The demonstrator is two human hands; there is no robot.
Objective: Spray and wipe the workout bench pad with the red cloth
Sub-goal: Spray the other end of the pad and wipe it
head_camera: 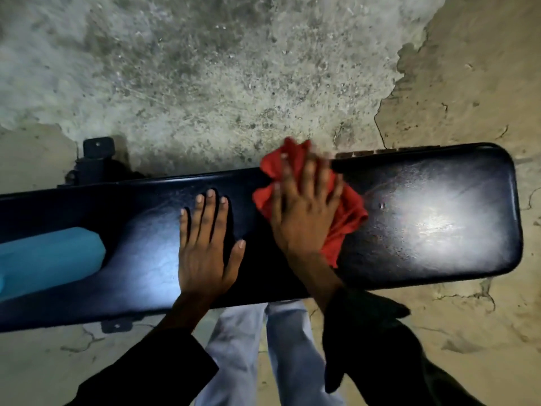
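While I lean over it, the black bench pad runs across the middle of the frame from the left edge to its rounded end at right, with a bright glare on its right portion.

Item, right hand: palm down, fingers spread, pressing flat on the red cloth; a flat press, not a closed grip. The fingertips look slightly blurred.

Item, red cloth: crumpled, lying on the pad just right of centre, its upper bunch reaching the pad's far edge, its lower corner pointing toward the near edge. It shows on both sides of my hand.

Item, left hand: empty, fingers extended, laid flat on the bare pad just left of the cloth, apart from it.

Item, blue object: lying on the pad at the left edge of the frame, partly cut off; what it is I cannot tell.

Item, dark sleeves: both forearms covered, entering from the bottom of the frame.

Item, pale trousers: visible below the pad, bottom centre.

Item, floor: rough grey concrete above, cracked tan patches at right and below.

Item, black metal bracket: behind the pad, upper left.
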